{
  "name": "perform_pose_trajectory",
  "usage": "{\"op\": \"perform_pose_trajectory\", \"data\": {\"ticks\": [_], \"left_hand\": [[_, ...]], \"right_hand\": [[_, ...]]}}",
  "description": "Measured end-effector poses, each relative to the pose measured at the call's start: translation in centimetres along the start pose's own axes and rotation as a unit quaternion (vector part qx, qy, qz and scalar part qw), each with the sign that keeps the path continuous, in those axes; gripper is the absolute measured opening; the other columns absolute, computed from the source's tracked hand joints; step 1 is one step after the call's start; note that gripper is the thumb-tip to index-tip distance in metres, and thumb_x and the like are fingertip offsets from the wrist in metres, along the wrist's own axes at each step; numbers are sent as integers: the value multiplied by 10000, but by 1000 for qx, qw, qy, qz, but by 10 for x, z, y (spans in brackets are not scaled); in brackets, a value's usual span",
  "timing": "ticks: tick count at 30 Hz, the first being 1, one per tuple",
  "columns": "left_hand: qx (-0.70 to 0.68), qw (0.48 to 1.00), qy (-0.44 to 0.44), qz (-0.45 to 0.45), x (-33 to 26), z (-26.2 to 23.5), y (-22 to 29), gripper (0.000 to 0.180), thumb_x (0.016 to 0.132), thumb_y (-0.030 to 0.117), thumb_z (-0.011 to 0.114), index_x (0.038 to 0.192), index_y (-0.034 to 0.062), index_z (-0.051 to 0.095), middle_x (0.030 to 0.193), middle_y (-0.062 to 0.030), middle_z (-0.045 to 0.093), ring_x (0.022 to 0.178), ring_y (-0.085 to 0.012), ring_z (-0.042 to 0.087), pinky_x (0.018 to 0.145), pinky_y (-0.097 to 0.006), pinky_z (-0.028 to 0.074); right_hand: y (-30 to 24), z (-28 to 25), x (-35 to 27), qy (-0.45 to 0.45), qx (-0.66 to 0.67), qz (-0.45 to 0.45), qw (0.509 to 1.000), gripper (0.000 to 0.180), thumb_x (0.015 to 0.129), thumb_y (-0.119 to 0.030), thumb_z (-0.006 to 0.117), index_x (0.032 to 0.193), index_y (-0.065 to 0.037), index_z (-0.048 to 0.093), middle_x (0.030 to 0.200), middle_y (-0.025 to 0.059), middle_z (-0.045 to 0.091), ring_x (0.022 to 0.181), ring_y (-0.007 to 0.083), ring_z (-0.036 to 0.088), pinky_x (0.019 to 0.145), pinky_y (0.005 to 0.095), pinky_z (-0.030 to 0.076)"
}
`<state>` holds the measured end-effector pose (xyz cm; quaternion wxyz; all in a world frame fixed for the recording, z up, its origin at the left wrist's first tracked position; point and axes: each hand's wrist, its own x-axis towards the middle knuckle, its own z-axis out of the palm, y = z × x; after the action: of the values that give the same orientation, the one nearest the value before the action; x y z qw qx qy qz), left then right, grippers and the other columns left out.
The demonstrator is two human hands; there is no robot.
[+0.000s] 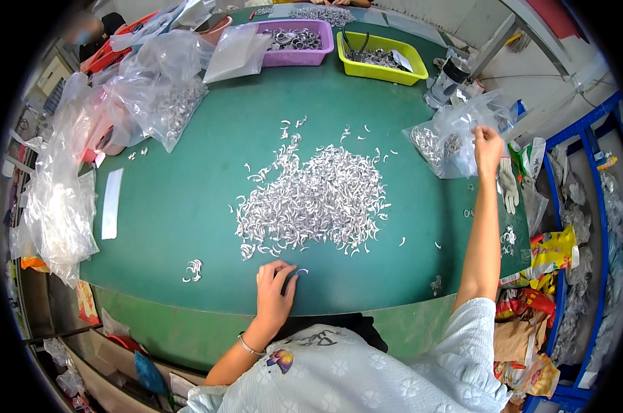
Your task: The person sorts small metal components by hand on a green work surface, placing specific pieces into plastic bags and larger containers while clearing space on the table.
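Note:
A broad heap of small silvery curved metal pieces (311, 199) lies on the green table. In front of its near edge is my left hand (275, 286), thumb and forefinger drawn together at one curved metal piece (302, 270). My right hand (488, 143) reaches out to the far right, over a clear plastic bag (456, 141) with silvery parts inside. Its fingers are pressed together; whatever they hold, if anything, is too small to make out. A small cluster of curved pieces (194, 270) sits left of my left hand.
At the back stand a purple basket (323, 45) and a yellow-green basket (366, 71), both holding metal parts. Clear bags (142, 89) crowd the left side. A clear jar (446, 84) stands back right. Beside the table's right edge is a blue rack (590, 179). Another person's hands show at the far edge.

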<state>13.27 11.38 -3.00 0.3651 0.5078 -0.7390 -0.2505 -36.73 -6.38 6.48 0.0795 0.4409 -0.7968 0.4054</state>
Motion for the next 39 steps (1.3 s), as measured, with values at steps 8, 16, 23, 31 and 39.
{"op": "perform_pose_trajectory", "data": {"ticks": [8,16,23,31,39], "left_hand": [[-14,999,46,-5,-5,-4,-2,229,756,-89,665,962,9,641,944,-115,573,855,-279,536,736,-354,442],[-14,999,36,-3,-1,-1,-2,217,755,-84,665,951,6,643,934,-119,581,855,-282,543,749,-364,441],[-12,999,32,-6,2,0,-1,204,756,-92,653,939,0,649,933,-125,591,864,-291,566,758,-355,466],[-16,999,48,-14,-2,-4,-3,207,766,-97,642,949,-1,651,944,-128,604,875,-297,577,780,-351,467],[155,956,-131,211,104,2,-1,527,823,156,672,1318,116,496,1396,-114,442,1279,-332,401,1007,-505,354]], "right_hand": [[-62,6,5,-110,-239,-178,948,140,812,-176,630,866,-93,729,890,151,702,851,354,664,732,438,533],[-55,22,32,-242,-57,-174,953,150,790,-98,652,893,0,700,827,159,705,787,257,700,706,370,529],[-32,43,37,-285,-120,-162,937,215,829,-55,549,988,18,674,809,182,696,751,257,696,683,367,528],[-24,35,28,-355,111,-25,928,507,977,-413,459,1121,43,626,1000,134,697,952,199,605,891,318,431],[6,38,22,-220,-19,-116,968,299,820,-230,733,990,9,673,633,42,595,579,120,515,557,317,422]]}}
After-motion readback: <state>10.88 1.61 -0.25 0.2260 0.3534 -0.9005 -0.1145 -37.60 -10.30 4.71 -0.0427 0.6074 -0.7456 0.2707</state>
